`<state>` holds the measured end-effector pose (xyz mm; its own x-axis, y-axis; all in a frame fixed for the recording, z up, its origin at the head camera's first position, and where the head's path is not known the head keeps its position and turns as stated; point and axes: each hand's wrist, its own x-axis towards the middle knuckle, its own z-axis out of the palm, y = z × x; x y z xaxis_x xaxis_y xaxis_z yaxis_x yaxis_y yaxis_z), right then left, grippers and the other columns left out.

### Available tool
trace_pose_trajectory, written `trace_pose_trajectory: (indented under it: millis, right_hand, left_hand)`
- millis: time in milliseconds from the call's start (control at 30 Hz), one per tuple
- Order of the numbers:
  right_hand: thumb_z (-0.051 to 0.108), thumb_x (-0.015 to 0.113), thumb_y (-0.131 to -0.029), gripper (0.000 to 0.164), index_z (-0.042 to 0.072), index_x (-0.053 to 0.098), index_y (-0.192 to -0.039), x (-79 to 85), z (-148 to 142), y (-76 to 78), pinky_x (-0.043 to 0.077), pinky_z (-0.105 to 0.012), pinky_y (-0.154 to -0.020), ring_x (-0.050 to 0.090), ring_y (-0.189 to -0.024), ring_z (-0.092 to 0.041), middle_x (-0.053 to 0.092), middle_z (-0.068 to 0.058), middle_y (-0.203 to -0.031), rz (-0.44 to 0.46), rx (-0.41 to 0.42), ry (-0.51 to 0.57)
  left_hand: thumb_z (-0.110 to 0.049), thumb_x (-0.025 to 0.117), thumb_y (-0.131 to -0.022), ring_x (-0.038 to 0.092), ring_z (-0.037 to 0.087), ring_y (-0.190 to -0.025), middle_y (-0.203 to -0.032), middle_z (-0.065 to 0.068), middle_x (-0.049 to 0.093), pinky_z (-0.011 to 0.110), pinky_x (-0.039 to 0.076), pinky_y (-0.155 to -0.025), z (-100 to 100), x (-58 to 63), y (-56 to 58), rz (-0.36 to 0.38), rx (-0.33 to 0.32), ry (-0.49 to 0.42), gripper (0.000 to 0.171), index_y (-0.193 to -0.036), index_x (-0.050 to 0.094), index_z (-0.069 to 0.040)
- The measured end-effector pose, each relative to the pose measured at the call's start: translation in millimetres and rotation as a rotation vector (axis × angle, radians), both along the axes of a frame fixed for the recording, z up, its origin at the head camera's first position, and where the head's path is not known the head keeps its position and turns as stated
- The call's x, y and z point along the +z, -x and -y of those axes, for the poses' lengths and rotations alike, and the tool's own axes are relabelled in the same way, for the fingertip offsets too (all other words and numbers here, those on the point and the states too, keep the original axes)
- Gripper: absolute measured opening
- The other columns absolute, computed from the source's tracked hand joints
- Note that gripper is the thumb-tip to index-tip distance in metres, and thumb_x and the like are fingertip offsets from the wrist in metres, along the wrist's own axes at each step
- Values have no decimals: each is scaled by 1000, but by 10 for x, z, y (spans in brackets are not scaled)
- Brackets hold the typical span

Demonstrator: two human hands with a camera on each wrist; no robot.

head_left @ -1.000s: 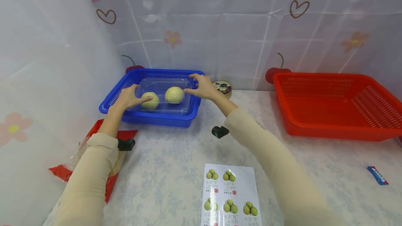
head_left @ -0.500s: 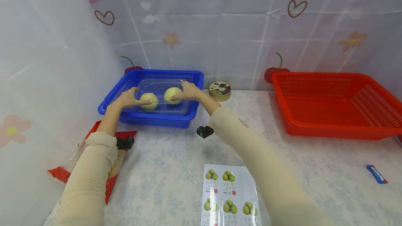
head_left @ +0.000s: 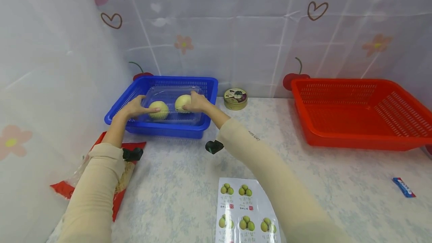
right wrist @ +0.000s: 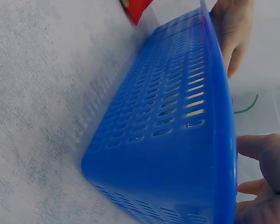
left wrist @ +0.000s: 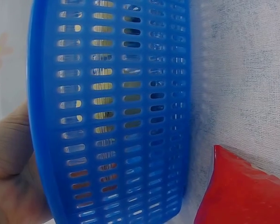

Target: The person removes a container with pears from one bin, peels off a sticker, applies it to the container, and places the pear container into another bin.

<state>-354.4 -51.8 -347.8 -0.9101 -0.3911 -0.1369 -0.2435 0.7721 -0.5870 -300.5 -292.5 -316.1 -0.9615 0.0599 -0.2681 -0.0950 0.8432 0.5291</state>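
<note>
A clear plastic box (head_left: pixel 165 92) lies inside the blue basket (head_left: pixel 168 132), with two round pale yellow fruits, the left (head_left: pixel 158 110) and the right (head_left: pixel 182 103), seen through it. My left hand (head_left: pixel 135 107) grips the box's left end, thumb reaching across toward the left fruit. At the opposite end my right hand (head_left: pixel 198 103) holds the box between thumb and fingers, the thumb in front of the right fruit. In both wrist views the basket wall hides most of the box and parts of the hands.
A red basket (head_left: pixel 341 141) stands at the right. Behind the right hand is a round tin (head_left: pixel 235 99). In front lie a sticker sheet (head_left: pixel 248 209) with fruit pictures and, far right, a small blue packet (head_left: pixel 404 187). A red bag (head_left: pixel 123 177) lies under the left arm.
My right hand has moved left and inward, from above the basket's right rim onto the box's right end, uncovering the tin. The left hand stays at the left end.
</note>
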Motion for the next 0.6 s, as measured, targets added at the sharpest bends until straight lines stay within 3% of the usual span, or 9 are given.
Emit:
trace_pose_trajectory:
  millis: [67, 200, 267, 333, 433, 500, 600]
  right_hand:
    - [34, 56, -93, 76, 9, 13, -151, 142, -22, -167, 48, -39, -93, 36, -134, -28, 35, -13, -148, 63, -33, 24]
    - [24, 48, -98, 65, 5, 14, -150, 272, -66, -360, 48, -36, -92, 29, -138, -29, 33, -16, -149, 71, -71, 78]
    - [21, 47, -98, 61, 1, 20, -148, 254, -80, -362, 48, -35, -91, 42, -128, -28, 38, -17, -146, 57, -79, 115]
    - [15, 49, -95, 56, -4, 28, -143, 240, -90, -368, 50, -33, -87, 57, -106, -27, 45, -18, -139, 37, -99, 142]
    - [6, 52, -88, 53, -7, 37, -137, 218, -105, -364, 54, -35, -73, 58, -85, -26, 49, -19, -133, 22, -113, 178]
    - [4, 53, -85, 57, -8, 37, -138, 214, -116, -363, 51, -35, -84, 57, -104, -29, 46, -20, -138, -2, -107, 188]
    - [4, 52, -88, 59, -7, 31, -142, 212, -137, -361, 40, -36, -102, 35, -134, -31, 35, -19, -147, -34, -84, 221]
  left_hand:
    - [-52, 63, -84, 30, 55, -127, -149, 35, 7, 59, 41, -93, 10, -2, -4, 11, 9, -24, 107, -148, -2, 4]
    - [-50, 64, -84, 30, 55, -127, -150, 34, 4, 59, 41, -94, 34, -7, -8, 24, 36, -66, 108, -148, -4, 3]
    - [-50, 65, -84, 30, 54, -127, -150, 34, 4, 59, 40, -94, 45, -4, -15, 24, 51, -73, 108, -148, -3, 3]
    - [-50, 66, -83, 31, 54, -126, -150, 34, 5, 59, 40, -95, 52, -4, -20, 20, 65, -74, 109, -148, -2, 3]
    - [-52, 68, -81, 34, 53, -124, -150, 35, 6, 58, 40, -95, 65, -6, -37, 3, 67, -68, 111, -148, -1, 3]
    - [-52, 69, -80, 35, 53, -124, -149, 35, 7, 58, 40, -96, 77, -12, -49, -26, 60, -54, 112, -148, 0, 4]
    - [-52, 69, -80, 27, 53, -129, -150, 34, 8, 61, 33, -99, 92, -2, -71, -87, 45, -33, 112, -148, 1, 4]
